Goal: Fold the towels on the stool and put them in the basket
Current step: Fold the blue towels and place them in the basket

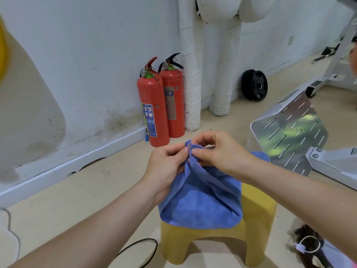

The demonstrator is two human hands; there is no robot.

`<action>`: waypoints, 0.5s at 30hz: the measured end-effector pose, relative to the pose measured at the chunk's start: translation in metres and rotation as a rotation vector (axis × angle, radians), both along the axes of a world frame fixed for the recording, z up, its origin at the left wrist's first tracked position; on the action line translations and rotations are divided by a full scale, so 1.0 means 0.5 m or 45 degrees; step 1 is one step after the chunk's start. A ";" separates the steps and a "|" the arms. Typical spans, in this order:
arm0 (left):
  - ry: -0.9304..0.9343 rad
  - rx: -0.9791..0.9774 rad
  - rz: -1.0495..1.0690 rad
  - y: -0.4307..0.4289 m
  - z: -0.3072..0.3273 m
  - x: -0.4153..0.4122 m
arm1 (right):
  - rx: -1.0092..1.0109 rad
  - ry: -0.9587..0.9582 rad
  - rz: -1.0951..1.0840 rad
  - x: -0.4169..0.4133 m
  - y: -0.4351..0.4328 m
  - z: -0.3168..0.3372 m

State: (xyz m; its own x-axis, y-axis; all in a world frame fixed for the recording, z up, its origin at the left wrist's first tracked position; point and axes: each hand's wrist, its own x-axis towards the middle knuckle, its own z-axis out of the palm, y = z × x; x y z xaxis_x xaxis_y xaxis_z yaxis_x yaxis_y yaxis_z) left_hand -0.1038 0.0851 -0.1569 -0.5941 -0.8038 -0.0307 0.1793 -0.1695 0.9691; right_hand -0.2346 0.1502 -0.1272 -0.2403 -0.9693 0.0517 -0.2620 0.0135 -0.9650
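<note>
A blue towel [202,202] lies on a yellow plastic stool [257,211] in the lower middle of the head view. Its upper corners are pulled up together into a peak. My left hand [166,167] and my right hand [220,151] both pinch that gathered top edge, fingertips almost touching, above the stool. The rest of the towel drapes down over the stool's seat. More blue cloth [260,154] shows behind my right wrist. I see no basket.
Two red fire extinguishers [160,101] stand against the white wall behind the stool, beside wrapped white pipes [193,74]. A perforated metal plate of a white machine [289,134] lies to the right. A black cable [143,248] loops on the floor. A black weight disc [254,85] leans on the wall.
</note>
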 end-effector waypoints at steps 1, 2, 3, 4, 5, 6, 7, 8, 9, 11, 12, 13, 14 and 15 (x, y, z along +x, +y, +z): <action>0.010 -0.030 0.021 -0.001 0.007 -0.001 | -0.012 -0.069 -0.026 -0.001 0.001 0.007; 0.022 -0.053 0.033 -0.001 0.014 -0.003 | -0.026 -0.135 -0.056 -0.002 0.000 0.013; 0.040 -0.064 0.037 -0.001 0.021 -0.004 | -0.037 -0.192 -0.080 -0.002 0.001 0.018; 0.061 -0.057 0.035 0.001 0.026 -0.005 | -0.042 -0.233 -0.096 -0.001 0.000 0.022; 0.077 -0.047 0.033 0.003 0.030 -0.006 | -0.045 -0.261 -0.105 0.000 0.000 0.025; 0.083 -0.043 0.032 0.006 0.034 -0.007 | -0.050 -0.285 -0.112 -0.001 0.000 0.026; 0.084 -0.044 0.031 0.009 0.037 -0.007 | -0.052 -0.303 -0.118 -0.001 0.001 0.027; 0.087 -0.044 0.029 0.011 0.038 -0.007 | -0.054 -0.315 -0.126 -0.002 0.001 0.028; 0.089 -0.048 0.025 0.013 0.039 -0.006 | -0.052 -0.319 -0.134 -0.003 0.003 0.028; 0.053 -0.114 0.030 0.012 0.036 -0.005 | -0.054 -0.310 -0.145 -0.007 0.005 0.027; 0.022 -0.161 0.036 0.012 0.033 -0.004 | -0.060 -0.300 -0.145 -0.009 0.006 0.027; 0.000 -0.196 0.038 0.012 0.031 -0.003 | -0.065 -0.288 -0.143 -0.010 0.007 0.026; -0.014 -0.216 0.037 0.013 0.030 -0.002 | -0.073 -0.269 -0.140 -0.011 0.007 0.026; -0.020 -0.223 0.035 0.013 0.030 0.000 | -0.080 -0.242 -0.137 -0.011 0.008 0.027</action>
State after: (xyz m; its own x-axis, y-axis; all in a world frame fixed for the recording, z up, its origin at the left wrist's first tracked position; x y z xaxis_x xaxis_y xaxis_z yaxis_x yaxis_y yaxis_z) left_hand -0.1039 0.0917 -0.1417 -0.5726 -0.8135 0.1018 0.1659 0.0067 0.9861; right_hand -0.2399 0.1542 -0.1139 -0.3532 -0.9339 0.0548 -0.0755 -0.0300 -0.9967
